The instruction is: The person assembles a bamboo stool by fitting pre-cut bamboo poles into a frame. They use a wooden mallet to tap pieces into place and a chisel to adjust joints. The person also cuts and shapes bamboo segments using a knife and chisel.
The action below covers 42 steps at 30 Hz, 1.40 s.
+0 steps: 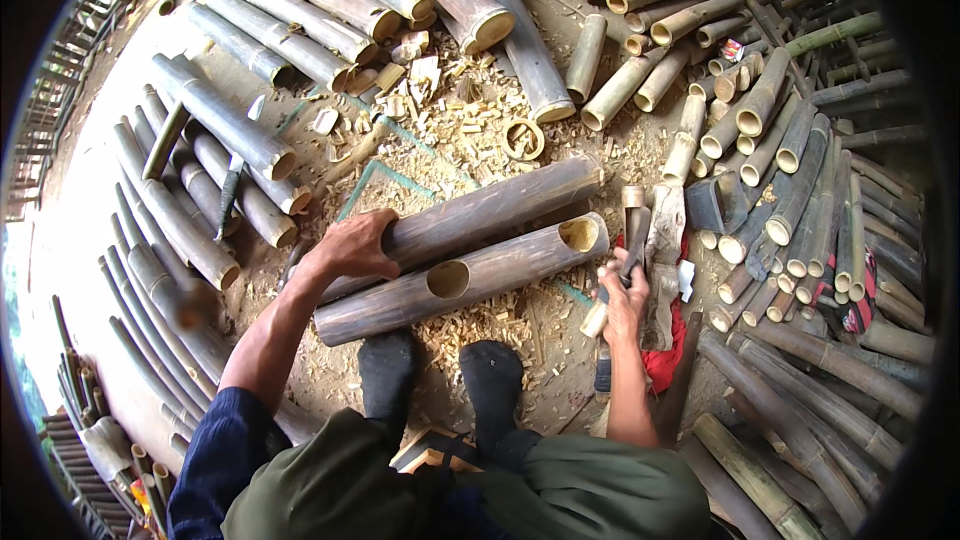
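My left hand rests on the left end of a thick dark bamboo tube, its fingers curled over the upper side. In front of that tube, closer to my feet, lies a second bamboo tube with an oval hole cut in its side and another opening by its right end. Just off that right end, my right hand is closed around a tool with a dark metal blade and a pale handle end. Its exact kind is hard to make out.
Wood chips and a cut bamboo ring litter the floor ahead. Long bamboo poles lie at the left, shorter tubes are piled at the right. Red cloth lies beside my right forearm; my dark-socked feet are below.
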Available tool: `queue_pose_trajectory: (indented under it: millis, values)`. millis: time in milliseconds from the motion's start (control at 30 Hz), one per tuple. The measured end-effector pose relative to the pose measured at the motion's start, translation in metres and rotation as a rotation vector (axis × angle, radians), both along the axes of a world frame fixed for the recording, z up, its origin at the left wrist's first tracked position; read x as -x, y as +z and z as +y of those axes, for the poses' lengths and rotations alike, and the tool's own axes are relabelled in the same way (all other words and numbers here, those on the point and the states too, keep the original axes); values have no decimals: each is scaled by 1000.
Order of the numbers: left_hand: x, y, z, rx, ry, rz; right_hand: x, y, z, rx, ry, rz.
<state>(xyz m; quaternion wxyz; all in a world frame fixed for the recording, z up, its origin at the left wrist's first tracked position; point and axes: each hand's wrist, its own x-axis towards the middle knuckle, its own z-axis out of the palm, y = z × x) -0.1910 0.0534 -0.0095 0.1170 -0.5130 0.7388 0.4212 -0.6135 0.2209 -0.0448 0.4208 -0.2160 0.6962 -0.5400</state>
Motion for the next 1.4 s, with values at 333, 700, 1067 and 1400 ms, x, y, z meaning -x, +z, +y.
queue_pose_trajectory:
  millis: [333,700,1067,1400]
  values:
    - [-37,13,23,236,56,60,-4,-16,-18,13,84,-45]
    - [-34,13,31,196,51,164,-6,-11,-26,17,116,-13]
    - [-11,-1,37,246,139,183,5,-10,-41,-20,270,223]
    - [37,13,87,486,-18,-41,28,6,-82,-25,557,49]
